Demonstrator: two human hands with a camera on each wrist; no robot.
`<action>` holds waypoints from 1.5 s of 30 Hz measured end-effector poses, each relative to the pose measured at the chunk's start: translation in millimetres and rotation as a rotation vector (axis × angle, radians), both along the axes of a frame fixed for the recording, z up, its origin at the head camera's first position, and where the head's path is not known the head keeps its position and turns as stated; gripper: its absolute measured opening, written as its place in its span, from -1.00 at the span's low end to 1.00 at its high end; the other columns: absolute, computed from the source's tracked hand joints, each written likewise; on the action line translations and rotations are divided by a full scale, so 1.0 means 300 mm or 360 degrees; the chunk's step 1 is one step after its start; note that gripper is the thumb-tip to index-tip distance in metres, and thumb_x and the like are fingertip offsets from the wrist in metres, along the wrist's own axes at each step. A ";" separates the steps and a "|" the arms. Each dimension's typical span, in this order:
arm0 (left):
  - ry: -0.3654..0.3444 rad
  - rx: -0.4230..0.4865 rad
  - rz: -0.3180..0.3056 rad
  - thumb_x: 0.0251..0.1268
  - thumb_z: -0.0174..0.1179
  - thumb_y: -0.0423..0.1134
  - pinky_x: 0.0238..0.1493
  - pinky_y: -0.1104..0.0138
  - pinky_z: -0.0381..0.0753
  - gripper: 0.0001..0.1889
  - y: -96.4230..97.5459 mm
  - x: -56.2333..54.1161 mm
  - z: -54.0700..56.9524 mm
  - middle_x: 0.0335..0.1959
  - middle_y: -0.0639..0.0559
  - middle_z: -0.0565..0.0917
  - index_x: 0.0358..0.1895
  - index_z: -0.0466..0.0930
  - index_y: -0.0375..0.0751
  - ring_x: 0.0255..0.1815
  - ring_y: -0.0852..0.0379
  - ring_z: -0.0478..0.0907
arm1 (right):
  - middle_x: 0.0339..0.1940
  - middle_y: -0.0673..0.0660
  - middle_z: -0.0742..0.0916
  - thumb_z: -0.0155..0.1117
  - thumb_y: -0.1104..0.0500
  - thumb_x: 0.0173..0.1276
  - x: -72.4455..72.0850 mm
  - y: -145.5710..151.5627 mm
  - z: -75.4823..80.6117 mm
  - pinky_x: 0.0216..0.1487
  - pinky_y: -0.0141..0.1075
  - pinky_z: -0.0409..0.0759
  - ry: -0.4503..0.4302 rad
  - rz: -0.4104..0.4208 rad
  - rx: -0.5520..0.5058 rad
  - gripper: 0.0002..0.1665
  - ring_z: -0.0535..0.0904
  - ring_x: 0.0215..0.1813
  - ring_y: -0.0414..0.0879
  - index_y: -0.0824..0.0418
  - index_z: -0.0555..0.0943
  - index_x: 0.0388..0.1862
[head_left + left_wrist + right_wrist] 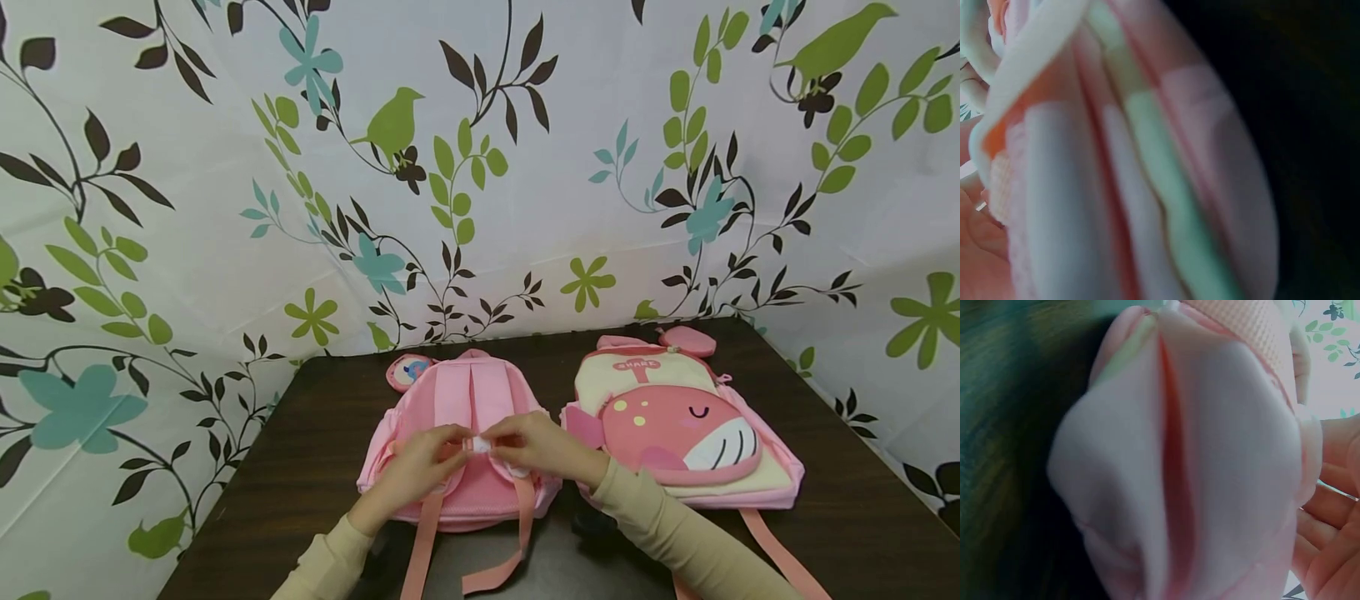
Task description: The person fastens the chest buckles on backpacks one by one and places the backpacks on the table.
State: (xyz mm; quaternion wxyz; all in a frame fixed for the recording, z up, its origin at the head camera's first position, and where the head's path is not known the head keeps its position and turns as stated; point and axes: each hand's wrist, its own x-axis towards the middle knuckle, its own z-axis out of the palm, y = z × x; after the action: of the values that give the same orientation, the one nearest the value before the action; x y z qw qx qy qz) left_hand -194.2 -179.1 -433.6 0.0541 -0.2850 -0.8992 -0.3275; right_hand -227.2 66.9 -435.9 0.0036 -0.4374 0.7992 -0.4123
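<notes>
A pink backpack (pixel 450 508) lies on the table with its shoulder straps (pixel 491 387) facing up. Over its middle, a small white buckle (pixel 478 445) sits between both hands. My left hand (pixel 420 462) pinches its left end between thumb and fingers, while my right hand (pixel 546 446) pinches the right side. Whether the buckle's halves are joined is too small to tell. Up close, the left wrist view has the bag's blurred side (pixel 1066 200), and the right wrist view a gaping side pocket (pixel 1235 462).
To the right lies a second backpack (pixel 660 367), cream and pink with a whale front. Salmon webbing straps (pixel 517 542) trail toward the near edge of the dark table (pixel 300 467). A round pouch (pixel 408 372) rests behind the first bag. Behind hangs a leaf-and-bird patterned cloth (pixel 540 208).
</notes>
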 end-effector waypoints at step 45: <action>-0.0231 -0.0214 -0.0041 0.57 0.08 -0.07 0.38 -0.26 0.16 -0.51 -0.190 0.060 -0.049 0.45 -0.25 0.39 0.40 0.47 -0.23 0.51 -0.38 0.15 | 0.49 0.24 0.44 0.29 -0.11 0.44 0.052 -0.140 -0.046 0.54 0.03 0.11 0.0158 -0.0011 0.0523 -0.28 0.18 0.58 0.13 0.28 0.47 0.43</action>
State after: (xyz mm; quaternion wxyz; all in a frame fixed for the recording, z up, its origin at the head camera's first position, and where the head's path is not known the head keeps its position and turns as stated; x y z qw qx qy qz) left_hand -176.2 -236.0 -448.1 -0.0348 -0.2750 -0.9171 -0.2867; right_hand -211.7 24.8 -449.6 0.0340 -0.4480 0.8565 -0.2540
